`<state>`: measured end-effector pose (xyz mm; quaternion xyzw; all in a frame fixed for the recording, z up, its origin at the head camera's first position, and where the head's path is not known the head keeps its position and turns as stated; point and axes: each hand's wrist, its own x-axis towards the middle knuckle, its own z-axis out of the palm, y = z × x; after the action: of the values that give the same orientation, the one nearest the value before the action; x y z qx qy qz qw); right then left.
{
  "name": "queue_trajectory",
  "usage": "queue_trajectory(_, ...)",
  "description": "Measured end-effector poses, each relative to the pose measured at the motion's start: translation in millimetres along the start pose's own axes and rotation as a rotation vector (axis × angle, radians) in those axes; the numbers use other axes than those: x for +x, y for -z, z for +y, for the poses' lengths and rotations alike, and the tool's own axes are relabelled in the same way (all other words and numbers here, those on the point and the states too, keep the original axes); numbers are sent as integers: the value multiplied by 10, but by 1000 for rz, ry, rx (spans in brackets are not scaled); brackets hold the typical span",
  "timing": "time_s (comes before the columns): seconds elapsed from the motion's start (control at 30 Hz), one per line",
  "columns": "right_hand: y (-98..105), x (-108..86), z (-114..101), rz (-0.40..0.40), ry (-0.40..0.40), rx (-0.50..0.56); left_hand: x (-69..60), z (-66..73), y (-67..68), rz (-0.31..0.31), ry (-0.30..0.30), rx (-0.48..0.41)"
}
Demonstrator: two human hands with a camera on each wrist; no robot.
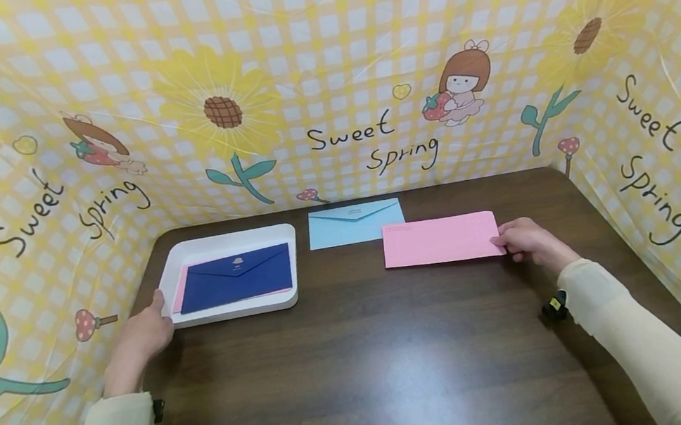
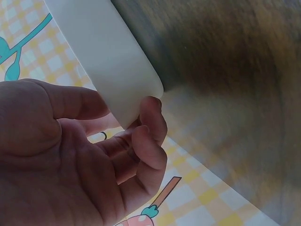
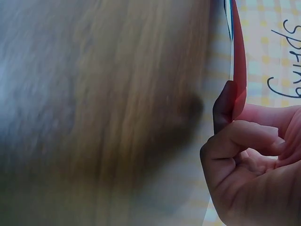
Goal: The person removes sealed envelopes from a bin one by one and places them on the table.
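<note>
My right hand [image 1: 529, 240] pinches the right end of a pink envelope [image 1: 439, 240] between thumb and fingers. In the right wrist view the envelope [image 3: 240, 61] shows nearly edge-on, with the fingers curled beside it. The pink envelope overlaps a corner of a light blue envelope [image 1: 348, 226] at the back of the table. At the left, my left hand [image 1: 146, 330] grips the near-left corner of a white tray [image 1: 275, 307]. The left wrist view has thumb and fingertips on the tray's wall [image 2: 117, 61]. Inside the tray a dark blue envelope [image 1: 240, 281] covers most of a pink one [image 1: 180, 289].
The dark brown wooden table [image 1: 359, 366] has a glare spot near its front. A yellow checked cloth [image 1: 295, 48] with flowers and lettering rises behind it and along both sides, close to the left hand.
</note>
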<state>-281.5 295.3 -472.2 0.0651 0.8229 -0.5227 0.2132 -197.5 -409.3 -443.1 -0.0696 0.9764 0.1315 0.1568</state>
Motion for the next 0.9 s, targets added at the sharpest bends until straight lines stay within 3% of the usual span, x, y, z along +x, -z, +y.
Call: queue_trajectory(0.9,312,-42,151,4,-46,-7,0,-8,-7,15,-15,3)
